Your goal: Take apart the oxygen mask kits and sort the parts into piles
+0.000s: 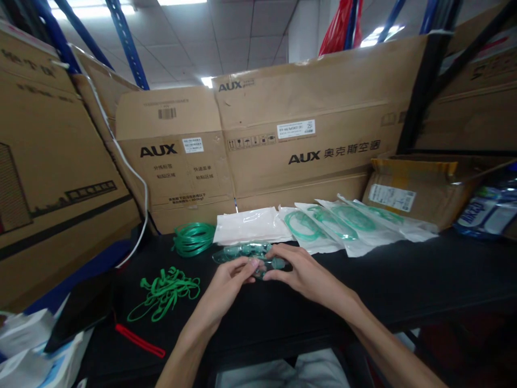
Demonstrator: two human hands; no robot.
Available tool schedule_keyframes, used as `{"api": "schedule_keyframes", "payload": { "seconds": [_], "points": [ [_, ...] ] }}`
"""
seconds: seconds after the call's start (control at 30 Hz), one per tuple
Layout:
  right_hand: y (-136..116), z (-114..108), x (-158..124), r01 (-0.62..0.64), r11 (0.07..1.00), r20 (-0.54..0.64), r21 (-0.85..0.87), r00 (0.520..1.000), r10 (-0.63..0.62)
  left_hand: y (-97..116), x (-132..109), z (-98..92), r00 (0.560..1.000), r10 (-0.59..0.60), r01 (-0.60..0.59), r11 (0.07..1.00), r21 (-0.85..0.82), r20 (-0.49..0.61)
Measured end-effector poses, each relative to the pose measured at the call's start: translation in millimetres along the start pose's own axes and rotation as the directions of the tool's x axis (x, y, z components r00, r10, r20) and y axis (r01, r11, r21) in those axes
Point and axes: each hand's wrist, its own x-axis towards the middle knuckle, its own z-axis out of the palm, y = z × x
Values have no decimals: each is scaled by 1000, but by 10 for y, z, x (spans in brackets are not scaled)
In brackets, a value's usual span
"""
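Observation:
Over the black tabletop, my left hand and my right hand meet on a small translucent green plastic piece, which looks like part of a breathing mask. My left thumb and fingers pinch its left side. My right thumb and fingers curve around its right end, where a ribbed green connector shows. My fingers partly hide its shape. Just behind it lie more clear green plastic mask parts. To the left are a coil of green tubing and a tangle of green elastic cords.
White pouches lie behind my hands; several clear-fronted packs with green tubing fan out to the right. Cardboard panels wall the back. An open carton and a blue bottle stand right. A red strap lies front left.

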Motion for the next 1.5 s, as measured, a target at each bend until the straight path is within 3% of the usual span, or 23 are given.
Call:
{"api": "schedule_keyframes", "payload": {
  "seconds": [0.23,0.4,0.5,0.6,0.87,1.03,1.23,1.5],
  "points": [
    [-13,-12,-10,26,998,-2,-58,1000,-26,-29,26,-1,993,114,-105,977,186,-36],
    [-58,-12,2,-130,986,-15,104,991,132,8,3,-9,985,166,-147,955,258,-53],
    [-50,-19,9,-165,962,17,217,986,165,23,-7,-6,985,169,-155,957,245,-37],
    [-23,-38,12,-154,968,7,197,988,156,19,-2,1,989,147,-140,970,198,-23],
    [-10,-88,16,-91,987,-14,130,996,94,22,-11,-3,998,-56,55,997,-52,-7],
    [-67,-69,26,-66,993,-40,99,997,70,37,-15,-22,999,-26,25,1000,-5,-39],
    [-116,-72,35,-81,994,-10,77,997,82,81,-30,-54,1000,6,-6,997,74,-1],
    [-72,-45,1,-52,996,-7,76,999,53,3,7,-33,1000,28,-27,993,111,-11]
  ]
}}
